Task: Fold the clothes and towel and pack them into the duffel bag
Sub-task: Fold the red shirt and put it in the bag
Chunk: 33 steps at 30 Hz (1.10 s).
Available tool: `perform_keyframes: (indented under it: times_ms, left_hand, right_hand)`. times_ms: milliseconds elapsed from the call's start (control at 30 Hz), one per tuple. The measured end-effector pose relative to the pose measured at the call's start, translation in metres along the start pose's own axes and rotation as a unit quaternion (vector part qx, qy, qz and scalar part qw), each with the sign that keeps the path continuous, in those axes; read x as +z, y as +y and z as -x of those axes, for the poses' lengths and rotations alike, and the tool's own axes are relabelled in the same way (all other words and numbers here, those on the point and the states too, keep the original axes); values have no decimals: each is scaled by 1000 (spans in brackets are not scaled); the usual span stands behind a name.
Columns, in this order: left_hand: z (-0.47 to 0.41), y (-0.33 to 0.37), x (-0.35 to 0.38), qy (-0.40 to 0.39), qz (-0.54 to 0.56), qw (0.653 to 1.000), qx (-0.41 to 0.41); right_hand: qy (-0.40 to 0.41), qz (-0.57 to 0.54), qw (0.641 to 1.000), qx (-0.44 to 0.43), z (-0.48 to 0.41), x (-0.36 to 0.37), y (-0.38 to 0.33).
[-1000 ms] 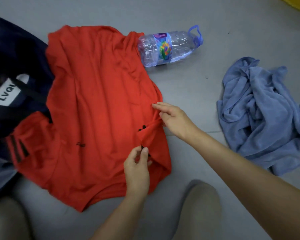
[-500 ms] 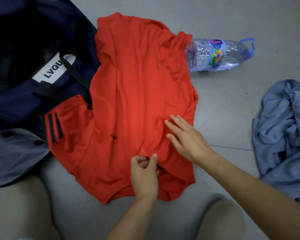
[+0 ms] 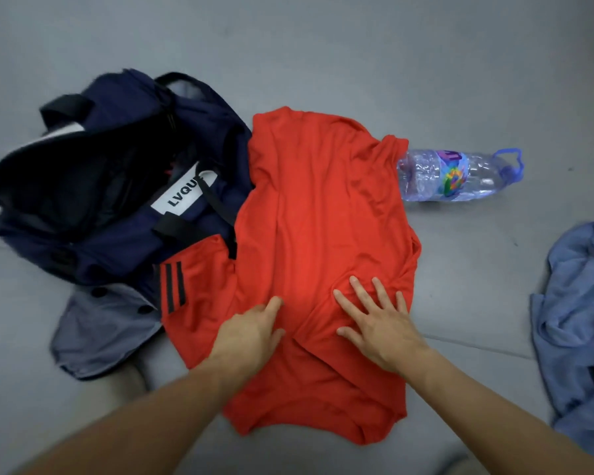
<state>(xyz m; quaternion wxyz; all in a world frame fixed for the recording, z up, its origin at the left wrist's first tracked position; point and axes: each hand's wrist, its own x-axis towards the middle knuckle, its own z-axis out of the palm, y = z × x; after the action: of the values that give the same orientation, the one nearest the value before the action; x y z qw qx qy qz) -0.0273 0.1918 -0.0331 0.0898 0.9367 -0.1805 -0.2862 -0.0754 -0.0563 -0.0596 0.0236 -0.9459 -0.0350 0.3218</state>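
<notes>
A red T-shirt (image 3: 319, 217) lies spread on the grey floor, its right sleeve folded in over the body. The left sleeve with black stripes (image 3: 182, 286) lies out to the left. My left hand (image 3: 251, 332) rests flat on the shirt near its lower middle. My right hand (image 3: 378, 320) presses down on the folded-in part with fingers spread. The navy duffel bag (image 3: 117, 186) with a white label sits open to the left, touching the shirt. A crumpled blue towel (image 3: 576, 320) lies at the right edge.
A clear plastic water bottle (image 3: 460, 174) lies on its side just right of the shirt's top. A grey garment with dark buttons (image 3: 103, 334) lies below the bag. The grey floor (image 3: 323, 46) stretches beyond.
My left hand let go of the pinched sleeve edge and now lies flat on the shirt. My right hand spread out over the fold. The view pulled back, showing the whole bag.
</notes>
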Motion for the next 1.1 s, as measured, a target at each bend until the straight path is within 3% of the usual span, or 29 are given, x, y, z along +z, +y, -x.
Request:
perform_keyframes:
  times_ms: [67, 233, 433, 700, 833, 1100]
  left_hand:
    - [-5, -32, -44, 18, -65, 997, 30]
    - [-5, -121, -116, 123, -183, 969, 114]
    - [-5, -176, -76, 164, -127, 972, 110]
    - [-13, -201, -40, 184, -103, 976, 53]
    - [-18, -208, -55, 169, 26, 985, -34]
    - [3, -197, -63, 212, 138, 966, -50]
  right_hand:
    - [-10, -8, 1000, -24, -3, -27, 0]
    - [51, 38, 986, -152, -24, -111, -28]
    - [99, 70, 956, -269, -85, -156, -95]
    - [93, -12, 965, -245, -156, -125, -177]
    - [95, -61, 969, -218, -170, -121, -183]
    - [141, -70, 960, -230, -163, -128, -175]
